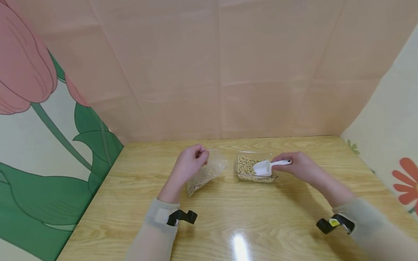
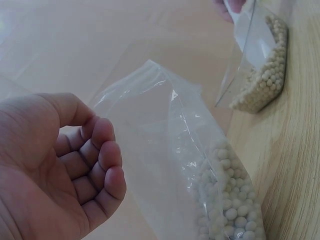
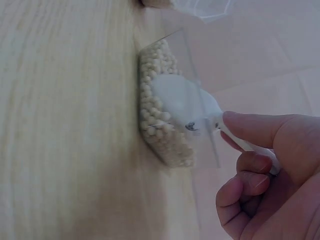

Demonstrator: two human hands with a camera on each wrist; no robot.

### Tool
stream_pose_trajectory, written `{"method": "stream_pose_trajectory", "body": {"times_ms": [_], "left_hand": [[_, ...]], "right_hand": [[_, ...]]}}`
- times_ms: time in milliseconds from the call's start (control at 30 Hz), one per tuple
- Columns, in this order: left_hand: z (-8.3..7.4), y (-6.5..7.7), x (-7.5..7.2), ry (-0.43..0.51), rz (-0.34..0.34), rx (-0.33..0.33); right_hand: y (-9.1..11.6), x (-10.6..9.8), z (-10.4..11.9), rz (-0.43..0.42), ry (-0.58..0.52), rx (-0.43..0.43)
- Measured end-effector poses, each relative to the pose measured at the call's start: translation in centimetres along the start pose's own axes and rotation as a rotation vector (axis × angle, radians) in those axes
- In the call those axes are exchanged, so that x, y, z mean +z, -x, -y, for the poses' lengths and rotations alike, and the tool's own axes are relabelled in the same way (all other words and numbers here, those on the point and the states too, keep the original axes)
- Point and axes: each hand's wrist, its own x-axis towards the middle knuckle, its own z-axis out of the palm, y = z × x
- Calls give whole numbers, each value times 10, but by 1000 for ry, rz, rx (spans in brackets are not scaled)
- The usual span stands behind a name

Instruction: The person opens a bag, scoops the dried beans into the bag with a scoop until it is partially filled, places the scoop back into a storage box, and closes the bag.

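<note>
My left hand (image 1: 192,162) pinches the top edge of a clear plastic bag (image 2: 150,115) between thumb and forefinger. Round pale beans (image 2: 235,205) fill the lower part of the bag, which leans on the table. In my right hand (image 1: 300,166) is the handle of a white scoop (image 1: 262,168), gripped by thumb and curled fingers. The scoop's bowl is pushed into the beans inside a clear rectangular container (image 1: 237,168). Through the container's wall, the right wrist view shows the bowl (image 3: 175,95) down among the beans.
A wood-grain table (image 1: 215,221) carries both bag and container, side by side. Behind it hangs a pinkish sheet (image 1: 218,72). Flower-patterned panels (image 1: 45,174) stand at the left and right. Each wrist wears a black camera mount (image 1: 181,216).
</note>
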Motion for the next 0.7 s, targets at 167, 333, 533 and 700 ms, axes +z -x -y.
{"method": "stream_pose_trajectory", "body": {"times_ms": [167, 333, 533, 700], "left_hand": [[0, 0, 0, 9, 9, 5], [1, 0, 0, 5, 8, 7], [0, 1, 0, 6, 9, 0], [-1, 1, 0, 16, 4, -1]], "right_hand": [[2, 6, -8, 31, -108, 83], [0, 16, -11, 39, -212, 143], [-3, 26, -12, 38, -287, 173], [-5, 31, -11, 38, -335, 192]]}}
